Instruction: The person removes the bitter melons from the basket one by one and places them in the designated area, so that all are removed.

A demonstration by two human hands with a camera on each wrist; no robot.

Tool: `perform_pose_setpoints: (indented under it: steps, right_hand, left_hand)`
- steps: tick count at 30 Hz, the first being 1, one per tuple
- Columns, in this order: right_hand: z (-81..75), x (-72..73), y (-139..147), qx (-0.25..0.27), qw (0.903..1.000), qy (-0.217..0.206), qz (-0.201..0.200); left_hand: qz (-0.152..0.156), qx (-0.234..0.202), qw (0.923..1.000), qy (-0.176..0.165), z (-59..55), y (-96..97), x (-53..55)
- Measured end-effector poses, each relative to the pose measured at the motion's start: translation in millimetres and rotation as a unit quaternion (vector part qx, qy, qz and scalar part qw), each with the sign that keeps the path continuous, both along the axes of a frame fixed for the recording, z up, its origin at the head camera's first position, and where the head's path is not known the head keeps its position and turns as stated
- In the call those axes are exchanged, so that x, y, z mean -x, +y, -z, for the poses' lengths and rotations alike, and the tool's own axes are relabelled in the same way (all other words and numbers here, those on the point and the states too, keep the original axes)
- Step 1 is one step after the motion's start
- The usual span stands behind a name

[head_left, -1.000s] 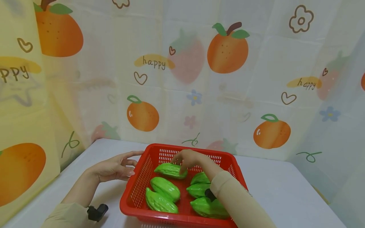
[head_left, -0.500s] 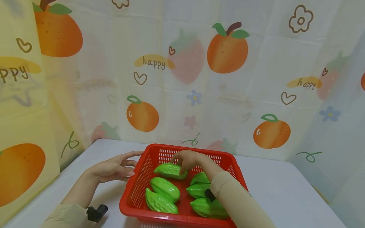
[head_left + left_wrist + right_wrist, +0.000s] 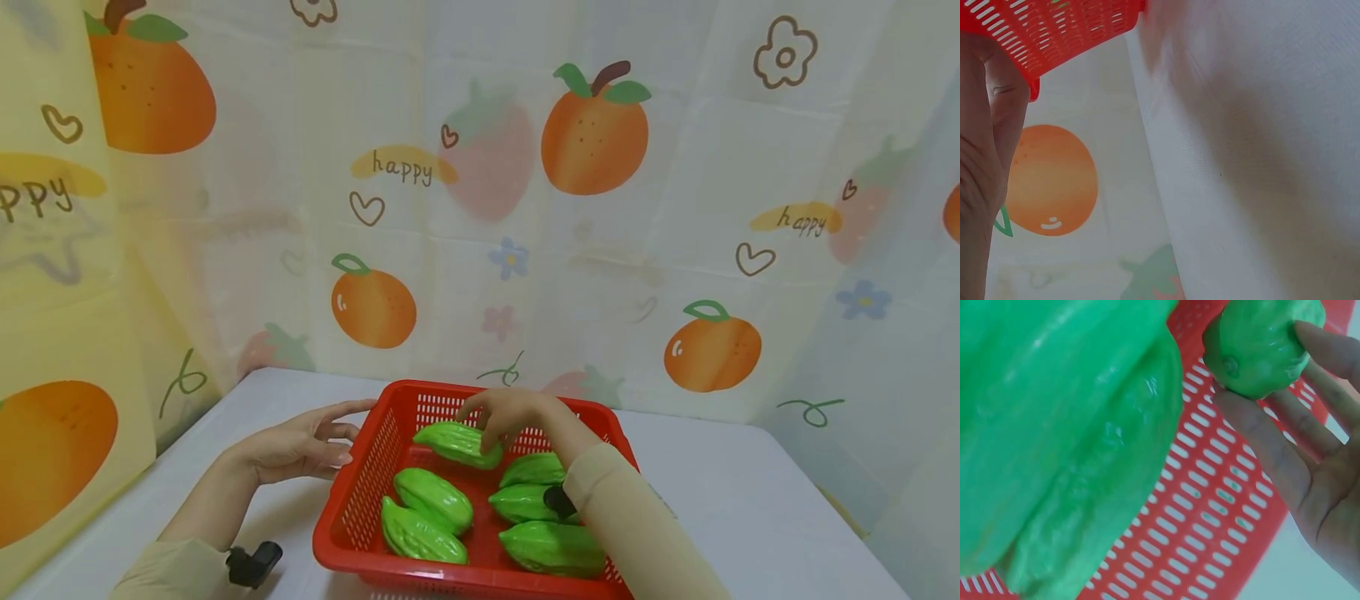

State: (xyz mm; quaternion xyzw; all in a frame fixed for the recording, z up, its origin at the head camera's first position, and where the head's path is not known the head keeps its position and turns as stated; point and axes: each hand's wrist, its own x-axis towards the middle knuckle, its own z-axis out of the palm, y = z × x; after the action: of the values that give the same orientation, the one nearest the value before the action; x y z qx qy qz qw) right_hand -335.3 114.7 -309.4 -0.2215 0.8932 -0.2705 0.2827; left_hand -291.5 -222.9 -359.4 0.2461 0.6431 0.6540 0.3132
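A red perforated plastic basket (image 3: 420, 569) stands on the table with several glossy green bitter melons in it. My right hand (image 3: 517, 417) reaches inside and grips the bitter melon (image 3: 450, 442) at the back by its right end. From the right wrist view, fingers and thumb curve round that melon's blunt end. My left hand (image 3: 303, 442) is at the basket's left side, fingers loosely extended and fingertips right at the rim. Two bitter melons (image 3: 435, 498) lie at the front left. Others (image 3: 551, 547) lie stacked along the right, partly hidden by my right forearm.
A white cloth covers the table (image 3: 720, 500). Behind it hangs a pale curtain (image 3: 465, 275) printed with oranges and strawberries. A yellowish curtain (image 3: 60, 317) hangs at the left. Black camera mounts (image 3: 253, 565) sit on both wrists.
Over the last half second my right hand has moved slightly right and up, and the gripped bitter melon has shifted and tilted with it. The left hand has stayed at the basket's side.
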Motion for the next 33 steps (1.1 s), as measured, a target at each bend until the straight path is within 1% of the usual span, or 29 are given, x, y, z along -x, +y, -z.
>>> perform_pose_setpoints:
  steps: [3, 7, 13, 18, 24, 30, 33]
  right_hand:
    - [-5.0, -0.8, 5.1, 0.012, 0.9997, -0.016, 0.012]
    - [-11.5, 0.4, 12.2, 0.026, 0.9993, -0.025, 0.011]
    - [-21.8, 4.0, 25.2, 0.047, 0.9983, -0.032, 0.009]
    - [-28.6, 4.4, 36.9, 0.085, 0.995, -0.049, 0.021]
    - [-38.0, 1.3, 50.0, 0.105, 0.993, -0.044, 0.032]
    - [-46.3, 3.2, 63.2, 0.122, 0.9905, -0.057, 0.024]
    - [-49.3, 3.5, 71.5, 0.123, 0.9906, -0.056, 0.023]
  left_hand:
    - [0.002, -0.002, 1.0, 0.0, 0.6, 0.1, 0.4]
    - [0.006, -0.002, 1.0, -0.001, 1.4, -0.3, 0.8]
    - [-0.001, 0.005, 1.0, -0.003, 0.0, 0.2, 0.6]
    - [0.005, 0.006, 1.0, 0.0, -1.5, 0.9, 1.7]
    - [0.011, -0.003, 0.9999, -0.001, -0.7, 0.3, 1.7]
    - [-0.002, -0.003, 1.0, -0.002, 1.6, 0.0, 0.9]
    - [-0.009, -0.002, 1.0, -0.004, 2.9, 0.6, 0.9]
